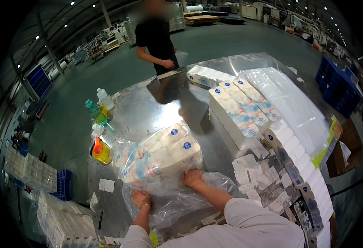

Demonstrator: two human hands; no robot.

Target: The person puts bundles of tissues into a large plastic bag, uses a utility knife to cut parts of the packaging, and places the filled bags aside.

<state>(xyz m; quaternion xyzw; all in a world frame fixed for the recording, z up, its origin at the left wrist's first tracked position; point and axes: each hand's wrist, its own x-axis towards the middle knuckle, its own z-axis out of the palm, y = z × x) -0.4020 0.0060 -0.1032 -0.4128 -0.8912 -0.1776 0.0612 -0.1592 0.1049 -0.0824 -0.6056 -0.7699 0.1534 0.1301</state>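
Note:
A bundle of several printed paper-roll packs, white with pale blue and pink patterns and blue round marks, lies on the metal table inside a clear plastic bag. The bag's loose end spreads out toward me. At the bundle's near left corner, my left hand is closed on the bag's film, its fingertips partly hidden. My right hand grips the film by the near right corner, fingers curled against the bundle.
More roll packs stand at the right, beside stacked clear bags and a long row of packs. Bottles and a yellow tub line the table's left edge. Across the table stands another person.

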